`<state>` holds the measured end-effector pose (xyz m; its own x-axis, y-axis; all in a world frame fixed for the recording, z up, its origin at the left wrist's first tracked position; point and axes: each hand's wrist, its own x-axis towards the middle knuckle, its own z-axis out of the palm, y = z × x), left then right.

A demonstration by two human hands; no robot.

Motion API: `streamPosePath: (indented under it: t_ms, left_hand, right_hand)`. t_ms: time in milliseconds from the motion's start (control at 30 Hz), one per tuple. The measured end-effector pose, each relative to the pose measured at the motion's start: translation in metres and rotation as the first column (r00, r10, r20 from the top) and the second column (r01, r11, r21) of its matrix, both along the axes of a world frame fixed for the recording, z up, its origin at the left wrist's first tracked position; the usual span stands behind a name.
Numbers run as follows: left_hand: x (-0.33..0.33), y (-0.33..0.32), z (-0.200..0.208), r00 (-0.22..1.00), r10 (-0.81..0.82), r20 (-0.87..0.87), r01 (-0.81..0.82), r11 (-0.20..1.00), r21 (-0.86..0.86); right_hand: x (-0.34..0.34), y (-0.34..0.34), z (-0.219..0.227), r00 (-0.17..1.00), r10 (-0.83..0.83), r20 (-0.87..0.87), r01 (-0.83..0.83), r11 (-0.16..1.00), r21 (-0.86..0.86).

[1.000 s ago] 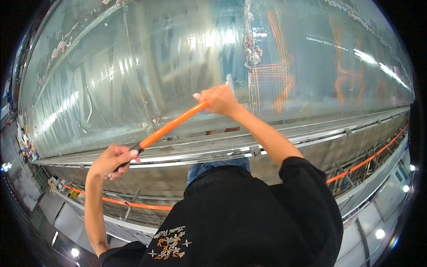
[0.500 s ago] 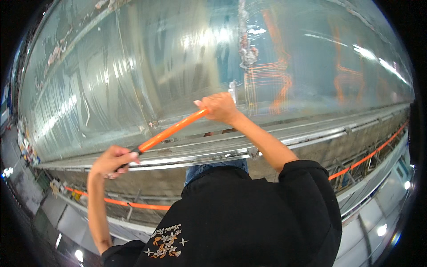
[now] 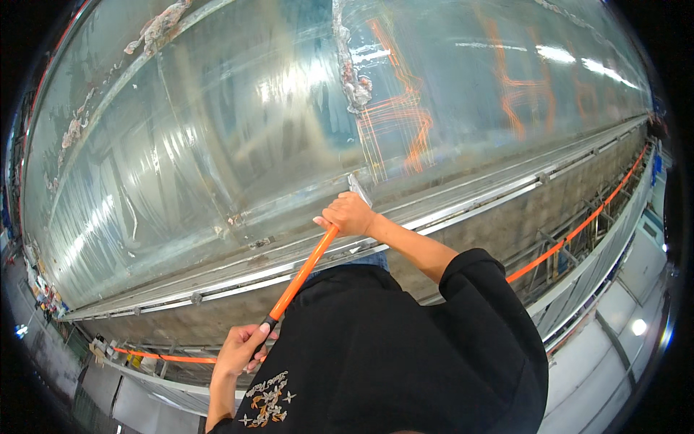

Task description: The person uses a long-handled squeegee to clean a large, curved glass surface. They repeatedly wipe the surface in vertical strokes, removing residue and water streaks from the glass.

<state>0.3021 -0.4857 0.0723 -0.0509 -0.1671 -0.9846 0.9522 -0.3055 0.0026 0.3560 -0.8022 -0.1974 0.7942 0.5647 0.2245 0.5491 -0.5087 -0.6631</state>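
Note:
A long-handled scraper (image 3: 303, 275) with an orange shaft and a black grip slants across the front of my body. My left hand (image 3: 240, 350) is closed round the black grip at its lower end, close to my black shirt. Higher up, near the scraper's head, my right hand (image 3: 348, 214) wraps round the shaft. The pale blade (image 3: 358, 189) shows just beyond my right fingers, over the near edge of a large glassy, wet-looking surface (image 3: 238, 137); whether it touches is hard to tell. Whitish-grey lumpy residue (image 3: 354, 87) runs in a strip ahead of the blade.
Orange scribbled lines (image 3: 397, 123) mark the surface to the right. A metal rail (image 3: 463, 213) follows its near edge. Below run a brownish ledge (image 3: 564, 192) and an orange bar (image 3: 560, 246) on a railing. More residue (image 3: 159, 29) lies far left.
My left hand has come down and right toward my body, so the scraper stands steeper. My right hand has moved slightly down and left. The view has tilted.

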Motion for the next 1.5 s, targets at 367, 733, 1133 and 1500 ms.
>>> streamPosePath:
  t_ms: [367, 733, 1133, 1500]
  left_hand:
    - [0.175, -0.067, 0.001, 0.954, 0.299, 0.014, -0.299, 0.952, 0.073]
    - [0.300, -0.102, -0.039, 0.842, 0.532, 0.090, -0.528, 0.847, -0.062]
    - [-0.038, -0.051, 0.032, 0.998, 0.029, -0.059, -0.016, 0.977, 0.215]
    - [0.013, -0.087, 0.032, 0.928, -0.324, 0.183, 0.285, 0.935, 0.211]
  right_hand:
    - [0.271, 0.002, -0.034, 0.960, 0.049, 0.276, -0.096, 0.982, 0.160]
    - [0.450, -0.012, -0.041, 0.983, -0.007, 0.182, -0.006, 0.998, 0.069]
    - [-0.007, 0.001, -0.001, 0.998, -0.044, 0.041, 0.038, 0.988, 0.149]
    - [0.060, -0.024, -0.011, 0.992, 0.104, 0.078, -0.116, 0.977, 0.179]
